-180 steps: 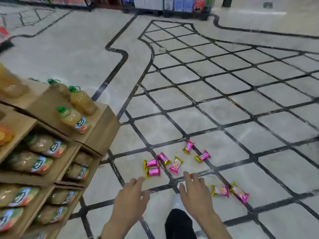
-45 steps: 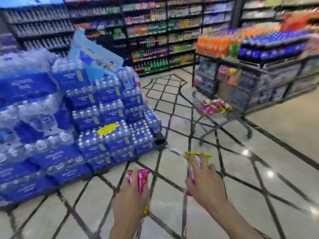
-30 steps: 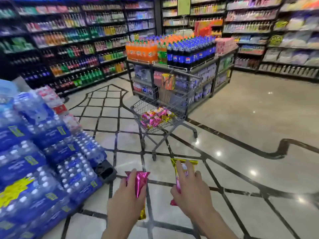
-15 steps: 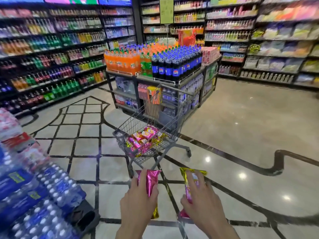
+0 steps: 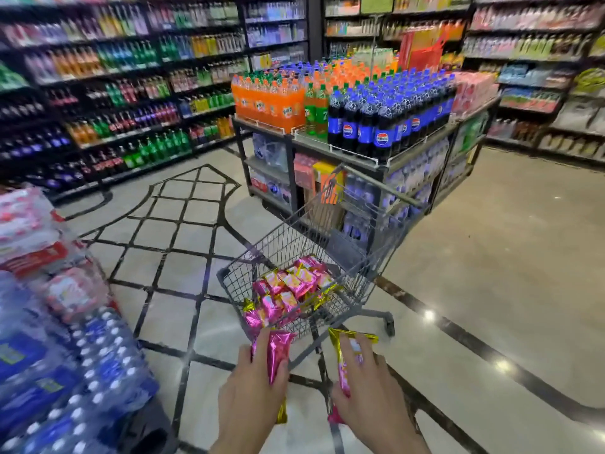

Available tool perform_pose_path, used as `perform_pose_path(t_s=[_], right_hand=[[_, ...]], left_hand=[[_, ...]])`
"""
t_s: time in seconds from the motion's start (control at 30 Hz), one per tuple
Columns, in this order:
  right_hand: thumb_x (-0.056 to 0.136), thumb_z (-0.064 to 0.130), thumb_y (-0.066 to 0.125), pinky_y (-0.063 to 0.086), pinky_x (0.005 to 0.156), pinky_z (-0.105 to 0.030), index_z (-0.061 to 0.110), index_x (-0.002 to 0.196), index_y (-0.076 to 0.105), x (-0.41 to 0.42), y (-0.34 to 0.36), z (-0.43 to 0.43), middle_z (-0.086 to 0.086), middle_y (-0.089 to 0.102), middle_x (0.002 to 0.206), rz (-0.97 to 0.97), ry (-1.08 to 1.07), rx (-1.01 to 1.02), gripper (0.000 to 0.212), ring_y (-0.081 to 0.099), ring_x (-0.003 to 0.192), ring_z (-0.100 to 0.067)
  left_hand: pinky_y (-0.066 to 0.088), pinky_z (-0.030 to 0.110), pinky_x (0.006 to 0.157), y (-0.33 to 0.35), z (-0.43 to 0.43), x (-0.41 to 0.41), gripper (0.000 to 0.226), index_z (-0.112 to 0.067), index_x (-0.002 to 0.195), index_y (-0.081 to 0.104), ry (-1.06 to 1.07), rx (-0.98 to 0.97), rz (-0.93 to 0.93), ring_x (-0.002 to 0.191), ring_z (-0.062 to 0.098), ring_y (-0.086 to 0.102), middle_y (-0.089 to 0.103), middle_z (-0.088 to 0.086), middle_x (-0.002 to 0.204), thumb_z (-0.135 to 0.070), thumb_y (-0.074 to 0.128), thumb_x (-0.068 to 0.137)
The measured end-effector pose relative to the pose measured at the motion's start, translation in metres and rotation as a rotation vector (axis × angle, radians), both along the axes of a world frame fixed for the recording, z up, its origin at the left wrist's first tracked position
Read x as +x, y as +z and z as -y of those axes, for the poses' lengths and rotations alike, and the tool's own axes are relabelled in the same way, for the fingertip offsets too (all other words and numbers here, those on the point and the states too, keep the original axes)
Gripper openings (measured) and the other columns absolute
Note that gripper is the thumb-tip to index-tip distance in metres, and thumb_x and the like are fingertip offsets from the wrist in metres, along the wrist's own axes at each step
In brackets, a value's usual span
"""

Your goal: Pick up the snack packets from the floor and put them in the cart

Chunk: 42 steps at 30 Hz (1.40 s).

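Two snack packets are held just short of the cart (image 5: 281, 247). The left grip (image 5: 252, 385) is clamped on a pink packet (image 5: 276, 352), the right grip (image 5: 370, 391) on a pink-and-gold packet (image 5: 348, 358). More packets (image 5: 288, 290) lie inside the cart. Beyond it stand Pepsi bottles (image 5: 379, 126) and green bottles (image 5: 316, 106) marked "7".

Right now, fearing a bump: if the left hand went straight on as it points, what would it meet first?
Probably the near wall of the grey wire shopping cart, just ahead of the left hand and its pink foil snack packet; depth is unclear.
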State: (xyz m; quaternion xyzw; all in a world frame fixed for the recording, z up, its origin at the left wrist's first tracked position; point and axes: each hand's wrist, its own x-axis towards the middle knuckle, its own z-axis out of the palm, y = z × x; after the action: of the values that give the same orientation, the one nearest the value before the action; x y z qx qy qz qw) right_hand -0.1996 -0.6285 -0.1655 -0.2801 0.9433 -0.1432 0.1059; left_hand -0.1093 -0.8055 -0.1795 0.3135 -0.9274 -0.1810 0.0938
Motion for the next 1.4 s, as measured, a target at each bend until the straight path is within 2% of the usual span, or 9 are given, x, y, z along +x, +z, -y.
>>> perform_pose_path(t_s=[0.13, 0.3, 0.43, 0.63, 0.83, 0.97, 1.2, 1.33, 1.4], right_hand=[[0.092, 0.050, 0.040, 0.047, 0.083, -0.031, 0.037, 0.155, 0.004, -0.069, -0.007, 0.043, 0.001, 0.006, 0.164, 0.028, 0.066, 0.032, 0.074, 0.045, 0.124, -0.028], [0.093, 0.050, 0.041, 0.040, 0.073, -0.026, 0.038, 0.154, 0.004, -0.153, -0.028, 0.106, 0.003, 0.003, 0.164, 0.029, 0.143, 0.089, 0.072, 0.047, 0.124, -0.026], [0.096, 0.047, 0.042, 0.051, 0.084, -0.030, 0.036, 0.156, 0.002, -0.215, -0.042, 0.158, 0.004, 0.001, 0.164, 0.030, 0.175, 0.101, 0.073, 0.042, 0.131, -0.027], [0.098, 0.049, 0.045, 0.052, 0.093, -0.038, 0.036, 0.155, 0.002, -0.307, -0.039, 0.240, 0.004, -0.003, 0.166, 0.020, 0.222, 0.125, 0.073, 0.041, 0.135, -0.029], [0.094, 0.043, 0.048, 0.053, 0.090, -0.037, 0.031, 0.157, 0.008, -0.380, -0.065, 0.295, -0.002, 0.004, 0.166, 0.026, 0.261, 0.148, 0.076, 0.046, 0.132, -0.029], [0.095, 0.045, 0.050, 0.054, 0.093, -0.038, 0.030, 0.159, 0.007, -0.424, -0.103, 0.322, 0.001, 0.000, 0.167, 0.036, 0.344, 0.202, 0.079, 0.041, 0.136, -0.030], [0.089, 0.037, 0.066, 0.057, 0.085, -0.047, 0.020, 0.155, 0.031, -0.494, -0.188, 0.363, -0.005, 0.028, 0.162, 0.117, 0.533, 0.335, 0.077, 0.056, 0.117, -0.039], [0.098, 0.043, 0.056, 0.050, 0.101, -0.045, 0.022, 0.161, 0.010, -0.525, -0.238, 0.374, -0.005, 0.008, 0.168, 0.142, 0.625, 0.430, 0.081, 0.041, 0.137, -0.040], [0.099, 0.044, 0.052, 0.048, 0.104, -0.043, 0.022, 0.160, 0.002, -0.536, -0.265, 0.381, -0.005, 0.002, 0.168, 0.150, 0.667, 0.469, 0.082, 0.038, 0.139, -0.039]], left_hand=[[0.055, 0.028, 0.074, -0.002, 0.036, -0.058, 0.065, -0.043, 0.153, 0.013, 0.076, 0.025, -0.008, 0.104, 0.016, 0.059, 0.040, -0.005, 0.121, -0.061, 0.041, 0.097], [0.055, 0.029, 0.071, -0.021, 0.090, -0.135, 0.060, -0.045, 0.147, 0.017, 0.164, 0.054, 0.015, 0.104, 0.016, 0.057, 0.037, -0.005, 0.117, -0.063, 0.042, 0.096], [0.057, 0.036, 0.068, -0.035, 0.148, -0.203, 0.058, -0.043, 0.146, 0.026, 0.213, 0.103, -0.057, 0.098, 0.018, 0.059, 0.042, -0.004, 0.115, -0.061, 0.045, 0.095], [0.057, 0.035, 0.069, -0.036, 0.227, -0.292, 0.060, -0.038, 0.144, 0.030, 0.199, 0.089, -0.068, 0.094, 0.018, 0.058, 0.045, -0.002, 0.117, -0.060, 0.049, 0.092], [0.056, 0.039, 0.081, -0.065, 0.260, -0.350, 0.064, -0.037, 0.148, 0.026, 0.254, 0.112, 0.009, 0.114, 0.022, 0.055, 0.046, 0.003, 0.131, -0.062, 0.045, 0.092], [0.057, 0.033, 0.069, -0.100, 0.273, -0.382, 0.066, -0.037, 0.150, 0.028, 0.321, 0.145, 0.057, 0.108, 0.019, 0.055, 0.048, 0.001, 0.126, -0.062, 0.046, 0.091], [0.058, 0.038, 0.074, -0.179, 0.285, -0.431, 0.071, -0.035, 0.152, 0.027, 0.505, 0.302, 0.177, 0.109, 0.024, 0.056, 0.046, 0.003, 0.126, -0.059, 0.050, 0.089], [0.059, 0.042, 0.074, -0.233, 0.288, -0.453, 0.078, -0.036, 0.150, 0.029, 0.575, 0.385, 0.265, 0.106, 0.024, 0.057, 0.045, 0.005, 0.128, -0.063, 0.047, 0.079], [0.057, 0.045, 0.081, -0.265, 0.288, -0.463, 0.079, -0.032, 0.150, 0.032, 0.607, 0.388, 0.316, 0.113, 0.028, 0.054, 0.046, 0.008, 0.131, -0.061, 0.052, 0.079]])
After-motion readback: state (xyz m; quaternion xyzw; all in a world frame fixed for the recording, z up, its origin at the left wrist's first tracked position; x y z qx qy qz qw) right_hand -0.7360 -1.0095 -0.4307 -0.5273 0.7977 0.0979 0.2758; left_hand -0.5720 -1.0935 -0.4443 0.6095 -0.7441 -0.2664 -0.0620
